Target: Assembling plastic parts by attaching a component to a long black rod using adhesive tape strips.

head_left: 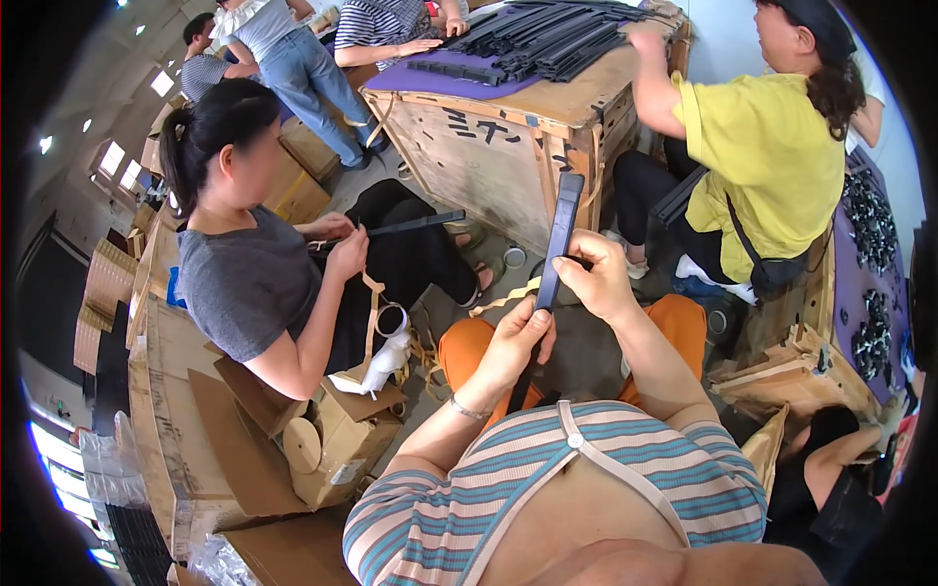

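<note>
A long black plastic strip [562, 220] is held slanting upright in front of me, its far end pointing at the wooden crate. My left hand [513, 344] is closed around its lower part, with the thumb along the edge. Higher up, my right hand [598, 278] pinches the same strip between thumb and fingers. A curled pale-yellow ribbon, like tape backing [508, 295], hangs off to the left beside the strip; where it is attached is hidden. The strip's lower end runs down between my orange-clad knees [674, 332].
A large wooden crate [459, 146] ahead bears piled black strips [547, 44]. At left a seated co-worker [254, 264] handles a similar strip, near a tape roll [391, 320] and an open cardboard box [352, 430]. Another in yellow [762, 156] sits at right, by a purple-covered table [848, 293].
</note>
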Demonstrator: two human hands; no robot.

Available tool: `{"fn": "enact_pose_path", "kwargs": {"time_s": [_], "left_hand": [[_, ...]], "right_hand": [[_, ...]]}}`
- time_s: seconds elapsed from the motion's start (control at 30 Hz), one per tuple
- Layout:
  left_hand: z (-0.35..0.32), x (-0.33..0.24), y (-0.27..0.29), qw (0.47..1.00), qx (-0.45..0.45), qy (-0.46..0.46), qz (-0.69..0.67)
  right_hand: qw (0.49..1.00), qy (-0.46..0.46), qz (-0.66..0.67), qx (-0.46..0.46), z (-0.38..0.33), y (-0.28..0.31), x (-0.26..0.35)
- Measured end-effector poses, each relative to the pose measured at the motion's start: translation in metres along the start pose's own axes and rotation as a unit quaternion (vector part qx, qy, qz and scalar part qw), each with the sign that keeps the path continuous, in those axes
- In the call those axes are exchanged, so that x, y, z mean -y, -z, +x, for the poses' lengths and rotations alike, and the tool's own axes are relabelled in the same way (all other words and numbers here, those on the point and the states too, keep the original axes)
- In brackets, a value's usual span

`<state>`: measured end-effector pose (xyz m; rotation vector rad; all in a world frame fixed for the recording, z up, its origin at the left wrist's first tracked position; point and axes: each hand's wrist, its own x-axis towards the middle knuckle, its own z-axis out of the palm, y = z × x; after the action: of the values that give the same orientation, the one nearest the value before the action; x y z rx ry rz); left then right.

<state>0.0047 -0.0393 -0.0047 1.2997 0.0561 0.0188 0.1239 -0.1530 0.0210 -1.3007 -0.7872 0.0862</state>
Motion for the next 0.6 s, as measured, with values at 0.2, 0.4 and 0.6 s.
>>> {"fn": "enact_pose_path", "kwargs": {"time_s": [0.2, 0.4, 0.6], "left_hand": [[-0.013, 0.017, -0.001, 0.990, -0.072, 0.006, 0.117], [-0.006, 0.019, -0.007, 0.964, -0.194, -0.138, 0.117], [-0.002, 0.005, 0.014, 0.927, -0.240, -0.211, 0.198]], "right_hand": [[0.999, 0.001, -0.032, -0.022, -0.001, 0.002, -0.002], [0.991, -0.018, -0.132, 0.021, 0.004, 0.000, 0.024], [0.986, 0.045, -0.153, 0.046, 0.005, 0.004, 0.049]]}}
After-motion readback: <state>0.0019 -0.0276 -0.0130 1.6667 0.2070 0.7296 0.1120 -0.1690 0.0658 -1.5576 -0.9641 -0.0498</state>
